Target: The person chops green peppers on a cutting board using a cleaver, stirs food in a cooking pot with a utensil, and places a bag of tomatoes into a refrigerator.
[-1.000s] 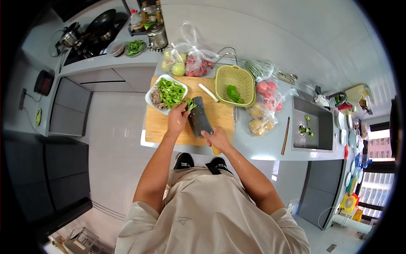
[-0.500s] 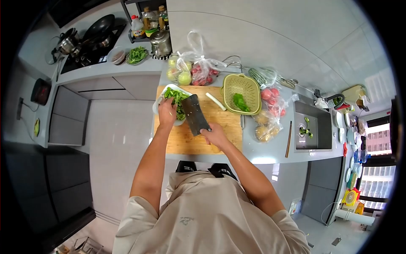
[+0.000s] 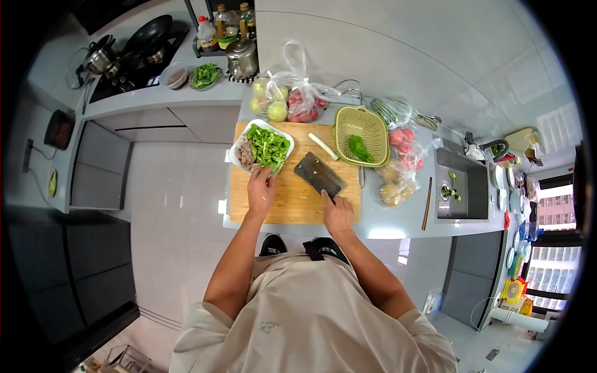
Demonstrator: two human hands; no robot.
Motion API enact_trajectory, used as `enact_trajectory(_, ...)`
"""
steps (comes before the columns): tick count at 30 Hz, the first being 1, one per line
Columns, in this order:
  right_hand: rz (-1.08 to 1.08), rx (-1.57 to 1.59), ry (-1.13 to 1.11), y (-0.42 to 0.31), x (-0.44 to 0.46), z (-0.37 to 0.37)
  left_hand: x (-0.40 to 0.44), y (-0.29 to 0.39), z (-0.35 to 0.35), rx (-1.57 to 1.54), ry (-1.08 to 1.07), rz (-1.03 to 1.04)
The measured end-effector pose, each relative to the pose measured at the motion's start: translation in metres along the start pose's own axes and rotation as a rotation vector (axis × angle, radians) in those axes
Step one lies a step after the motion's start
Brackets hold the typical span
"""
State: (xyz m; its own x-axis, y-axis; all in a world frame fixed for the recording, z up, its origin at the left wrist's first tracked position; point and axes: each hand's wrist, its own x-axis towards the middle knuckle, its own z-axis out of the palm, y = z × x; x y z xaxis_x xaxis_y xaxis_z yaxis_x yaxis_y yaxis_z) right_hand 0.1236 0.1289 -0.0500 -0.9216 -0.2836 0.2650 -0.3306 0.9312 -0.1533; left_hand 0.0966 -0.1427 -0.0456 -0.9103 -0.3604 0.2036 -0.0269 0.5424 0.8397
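Observation:
A white dish (image 3: 235, 153) sits at the left of the wooden cutting board (image 3: 283, 202), holding chopped green vegetable (image 3: 268, 146) and, on its left side, pale brownish pieces (image 3: 247, 155). At the dish's front edge is my left hand (image 3: 261, 191), its fingers drawn together by the greens; whatever they pinch is too small to make out. My right hand (image 3: 338, 214) is closed around the handle of a cleaver (image 3: 319, 175). The wide dark blade lies low over the board, with small bits stuck to it. Behind the blade rests a white leek-like stalk (image 3: 323, 147).
A green colander (image 3: 362, 127) with a leafy green piece overlaps the board's back right corner. Bags of green fruit (image 3: 277, 110), red vegetables (image 3: 404, 146) and potatoes (image 3: 395, 189) surround it. Brown chopsticks (image 3: 427, 204) lie before the sink (image 3: 461, 186).
The cleaver has moved right, away from the dish, and its blade now lies lower over the board. My left hand has drawn back from over the greens to the dish's front edge.

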Motion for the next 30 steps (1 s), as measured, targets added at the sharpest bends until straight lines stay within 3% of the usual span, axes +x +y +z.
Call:
enact_trajectory(5,0.007,-0.039,0.063,-0.023,0.025,-0.012,0.006,-0.024,-0.028,-0.023,0.042,-0.044)
enact_trajectory(7,0.045,0.332,0.024,-0.034,0.043,-0.005,0.011,-0.034,-0.039,0.018,0.074,-0.125)
enact_trajectory(8,0.045,0.332,0.024,-0.041,0.056,-0.001,0.016,-0.039,-0.044,0.018,0.073,-0.125)
enact_trajectory(10,0.282,0.663,-0.303,-0.060,0.081,0.006,0.027,-0.055,-0.049,0.045,0.178,-0.184)
enact_trajectory(11,0.282,0.664,-0.307,-0.071,0.089,0.011,0.032,-0.063,-0.051,0.080,0.175,-0.194)
enact_trajectory(13,0.255,0.701,-0.129,-0.087,0.106,0.030,0.043,-0.073,-0.052,0.103,0.195,-0.230)
enact_trajectory(18,0.162,0.707,-0.106,-0.104,0.138,0.063,0.067,-0.096,-0.047,0.269,0.158,-0.218)
enact_trajectory(20,-0.008,0.601,0.051,-0.102,0.145,0.068,0.075,-0.078,-0.051,0.090,0.073,-0.414)
enact_trajectory(21,-0.012,0.605,0.050,-0.102,0.149,0.065,0.075,-0.108,-0.038,-0.028,0.105,-0.434)
enact_trajectory(24,0.139,0.760,-0.055,-0.098,0.151,0.057,0.078,-0.113,-0.038,-0.076,0.081,-0.506)
enact_trajectory(27,0.580,1.059,-0.190,-0.088,0.156,0.069,0.082,-0.092,-0.045,-0.320,0.052,-0.609)
enact_trajectory(30,0.715,1.314,-0.402,-0.084,0.168,0.083,0.081,-0.093,-0.052,-0.385,0.011,-0.671)
